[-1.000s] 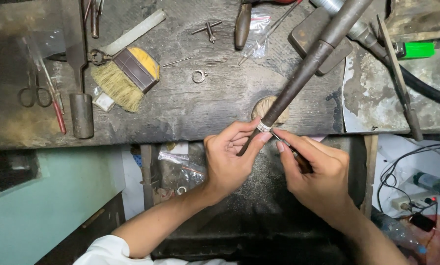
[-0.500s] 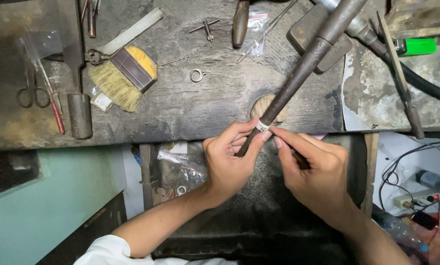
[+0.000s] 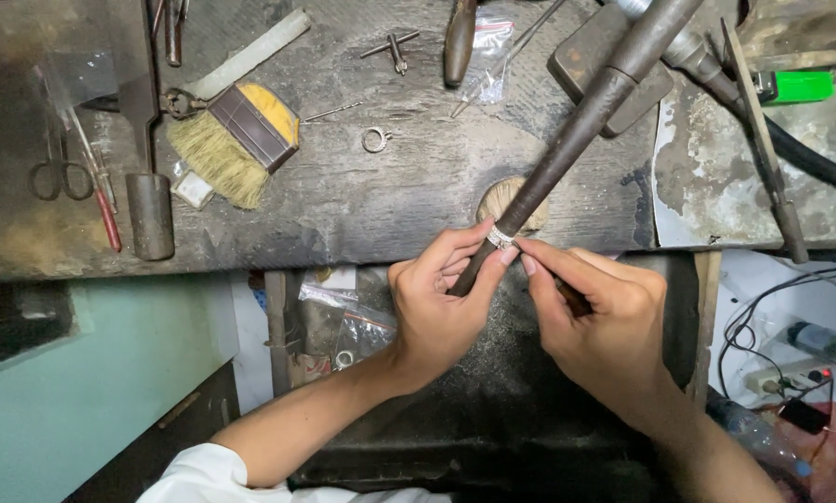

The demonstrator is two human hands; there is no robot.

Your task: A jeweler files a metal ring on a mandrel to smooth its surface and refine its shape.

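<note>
- Pinching grip on both sides: left hand [image 3: 437,303] is wrapping thumb and fingers around the narrow end of a dark tapered mandrel [image 3: 576,140], fingertips pressed together on it just below a small silver ring [image 3: 500,237].
- Right hand [image 3: 595,321] is closing thumb and forefinger on a slim dark tool [image 3: 572,300], its tip hidden right at the ring; what kind of tool it is cannot be told.
- Ring is sitting low on the mandrel, over the round wooden peg [image 3: 511,200] at the front edge of the tabletop [image 3: 390,205]. Mandrel is slanting up and away toward the far right.
- Judgement: the work is going best with the mandrel braced against the peg so it is not rolling; the left thumb is doing the steadying close beside the ring.
- Judgement: tool strokes are needing to stay light and short, since the ring is thin and could be sliding down the taper or marking.
- Nearby and untouched: a flat brush [image 3: 236,140], a second loose ring [image 3: 374,140], scissors [image 3: 59,172], all well apart from the hands.
</note>
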